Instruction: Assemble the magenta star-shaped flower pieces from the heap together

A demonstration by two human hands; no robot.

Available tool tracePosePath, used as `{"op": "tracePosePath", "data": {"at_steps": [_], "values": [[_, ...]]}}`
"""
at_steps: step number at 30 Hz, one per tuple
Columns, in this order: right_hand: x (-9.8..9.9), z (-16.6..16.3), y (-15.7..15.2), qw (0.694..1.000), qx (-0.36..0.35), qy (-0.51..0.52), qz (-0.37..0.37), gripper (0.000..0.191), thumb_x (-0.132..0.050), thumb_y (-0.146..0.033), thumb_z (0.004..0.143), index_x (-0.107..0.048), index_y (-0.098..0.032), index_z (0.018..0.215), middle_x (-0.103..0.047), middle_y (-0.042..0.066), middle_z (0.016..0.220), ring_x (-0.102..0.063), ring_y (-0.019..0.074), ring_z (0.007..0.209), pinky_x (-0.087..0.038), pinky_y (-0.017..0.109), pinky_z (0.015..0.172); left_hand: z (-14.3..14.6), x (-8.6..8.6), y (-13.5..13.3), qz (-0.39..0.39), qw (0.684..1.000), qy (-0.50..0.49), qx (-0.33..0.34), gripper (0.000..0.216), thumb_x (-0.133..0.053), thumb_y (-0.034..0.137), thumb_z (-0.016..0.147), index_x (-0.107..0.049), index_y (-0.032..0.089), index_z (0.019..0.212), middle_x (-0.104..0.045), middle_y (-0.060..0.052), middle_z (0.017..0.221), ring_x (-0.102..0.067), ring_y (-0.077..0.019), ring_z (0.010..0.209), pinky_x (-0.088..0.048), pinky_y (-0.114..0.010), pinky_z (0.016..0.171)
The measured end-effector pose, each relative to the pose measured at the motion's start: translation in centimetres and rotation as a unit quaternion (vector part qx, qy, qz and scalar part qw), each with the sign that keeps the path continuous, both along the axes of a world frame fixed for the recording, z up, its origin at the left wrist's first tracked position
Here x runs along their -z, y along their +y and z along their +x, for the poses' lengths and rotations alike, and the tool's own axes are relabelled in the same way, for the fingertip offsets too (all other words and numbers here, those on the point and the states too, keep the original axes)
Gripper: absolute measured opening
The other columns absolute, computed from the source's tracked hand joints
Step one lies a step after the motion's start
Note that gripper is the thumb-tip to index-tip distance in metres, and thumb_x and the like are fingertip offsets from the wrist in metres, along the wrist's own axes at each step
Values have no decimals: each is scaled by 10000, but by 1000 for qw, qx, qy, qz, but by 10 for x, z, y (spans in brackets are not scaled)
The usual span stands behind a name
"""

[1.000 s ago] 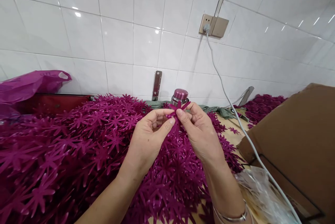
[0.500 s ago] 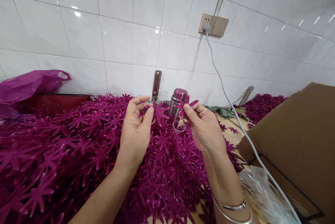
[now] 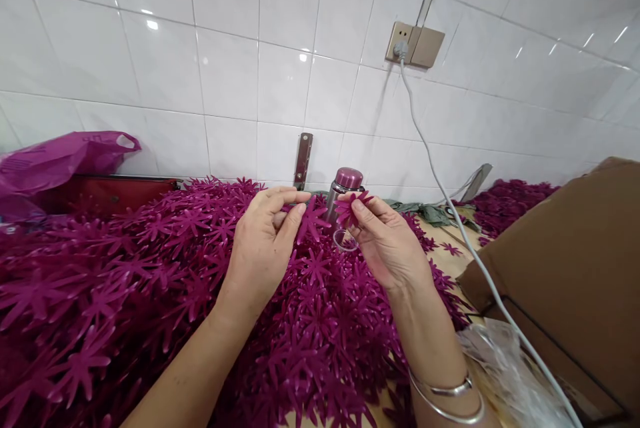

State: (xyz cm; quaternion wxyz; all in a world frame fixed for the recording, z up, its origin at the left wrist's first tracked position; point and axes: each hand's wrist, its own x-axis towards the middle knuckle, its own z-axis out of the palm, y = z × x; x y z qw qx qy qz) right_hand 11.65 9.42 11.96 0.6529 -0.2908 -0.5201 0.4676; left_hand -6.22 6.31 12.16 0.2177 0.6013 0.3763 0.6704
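Note:
My left hand (image 3: pixel 265 241) pinches one magenta star-shaped flower piece (image 3: pixel 313 221) by a petal between thumb and forefinger. Facing it, my right hand (image 3: pixel 395 241) grips another magenta flower piece (image 3: pixel 350 211), its petals spreading around the thumb tip; how many layers it has I cannot tell. The two pieces are close together but apart. Below both hands spreads a large heap of the same magenta flower pieces (image 3: pixel 320 321). Behind the right fingers stands a steel flask (image 3: pixel 349 178) with a pinkish lid, partly hidden. A clear ring-shaped rim (image 3: pixel 345 240) shows just under it.
A white tiled wall (image 3: pixel 225 68) rises behind. A grey cable (image 3: pixel 440 181) hangs from the wall socket (image 3: pixel 400 45) down the right side, past a brown cardboard box (image 3: pixel 565 261) and clear plastic wrap (image 3: pixel 505 355). On the left lies a purple bag (image 3: pixel 75 158).
My left hand has moved slightly right, bringing its flower piece nearer the right one. In my right fingers the flower piece has turned and its petals look more bunched.

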Motion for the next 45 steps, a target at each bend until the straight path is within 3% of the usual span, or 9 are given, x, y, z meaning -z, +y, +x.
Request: {"op": "tracePosePath", "data": {"at_steps": [10,15,21,25,29,33,40,45], "values": [[2,-3,2,996,12,73,-47,404,-1019,-379,529,-698,-201,696,-692,-46,694,-575,91,624,-467,237,579,-6,5,7,21,996,76,-44,331,-481,193,1012,-798,232,1101,-602,-109,1288,-549,-242,1328,-453,-398,1156],[2,-5,2,994,12,85,-72,467,-1025,-367,520,-603,-194,622,-579,-77,592,-463,70,554,-361,218,506,1,7,6,3,995,91,-38,338,-508,142,970,-807,228,1101,-580,-101,1336,-542,-237,1351,-403,-422,1216],[-2,-11,-5,993,-42,57,-93,425,-1020,-375,519,-667,-202,680,-557,-89,577,-427,70,540,-424,243,569,11,14,6,-30,998,35,37,271,-722,364,905,-806,232,1127,-515,-104,1403,-593,-265,1295,-550,-375,1062],[-1,-13,-8,988,-90,46,-119,426,-1024,-345,515,-673,-190,700,-594,-75,617,-421,60,531,-416,246,566,13,20,12,-32,997,21,69,183,-751,353,873,-819,221,980,-588,-84,1282,-635,-233,1210,-581,-346,983],[3,-7,-1,984,-107,65,-124,412,-1020,-330,551,-668,-194,718,-523,-97,593,-349,45,506,-351,230,516,8,17,13,-27,998,33,41,135,-733,325,872,-807,215,899,-621,-63,1153,-651,-206,1137,-567,-328,957],[3,6,8,983,-96,104,-113,426,-1005,-332,601,-604,-201,657,-431,-110,562,-350,54,513,-400,230,543,0,12,12,-35,998,44,-3,152,-737,351,864,-805,215,862,-636,-56,1144,-663,-198,1078,-565,-328,924],[2,20,11,976,-120,95,-158,311,-924,-244,710,-712,-220,936,-686,-39,824,-594,94,681,-503,255,643,-6,3,9,-45,990,130,-40,140,-754,330,846,-829,231,909,-663,-68,1189,-677,-226,1045,-577,-397,930],[3,22,8,989,-109,15,-103,366,-894,-171,715,-728,-237,1035,-783,3,981,-710,115,791,-540,256,743,-10,-5,0,0,978,189,-90,218,-746,306,874,-826,205,1050,-676,-88,1203,-672,-243,1110,-561,-412,999]]}}
